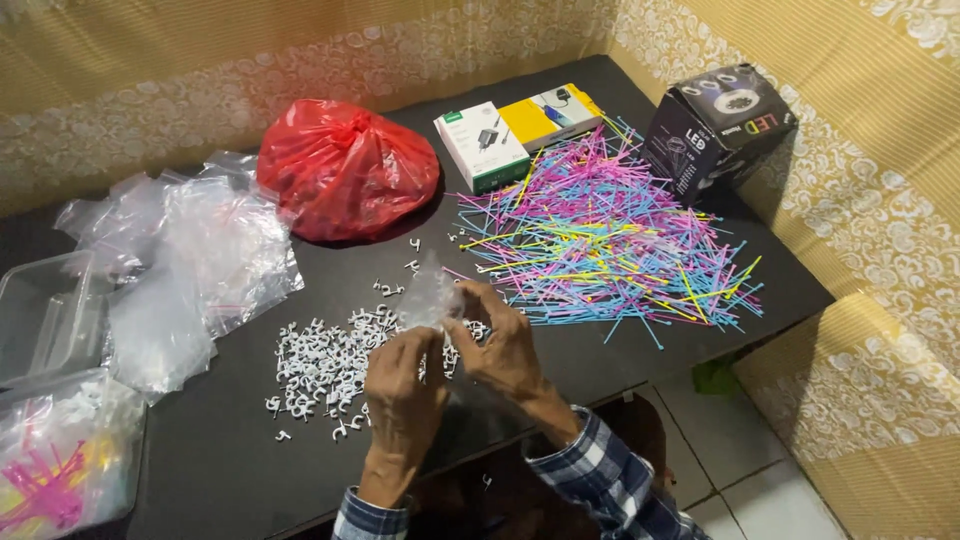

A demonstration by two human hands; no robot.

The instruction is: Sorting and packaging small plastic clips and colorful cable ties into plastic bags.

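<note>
- Holding a small clear bag up over the black table, both hands meet near the lower middle of the frame.
- The left hand pinches the bottom edge of the small clear bag with its fingertips.
- The right hand grips the same bag from the right side, fingers curled around it.
- Just under and to the left of the hands lies a pile of white clips, spread flat on the table.
- A few loose clips sit apart, higher up toward the middle.
- To the right of the hands there is a big heap of colored ties, pink, blue and yellow, reaching close to the right edge of the table.
- A strip of bare table shows between the ties and the front edge.
- More bare table shows at the lower left, below the clips.
- A red bag sits at the upper middle, knotted shut.
- Beside it are a white box and a yellow box, touching each other.
- A dark box leans at the upper right corner.
- Clear bags lie piled at the left, next to a clear tub.
- Yellow patterned walls close in the table at the back and right.
- Pale floor tiles show at the lower right.
</note>
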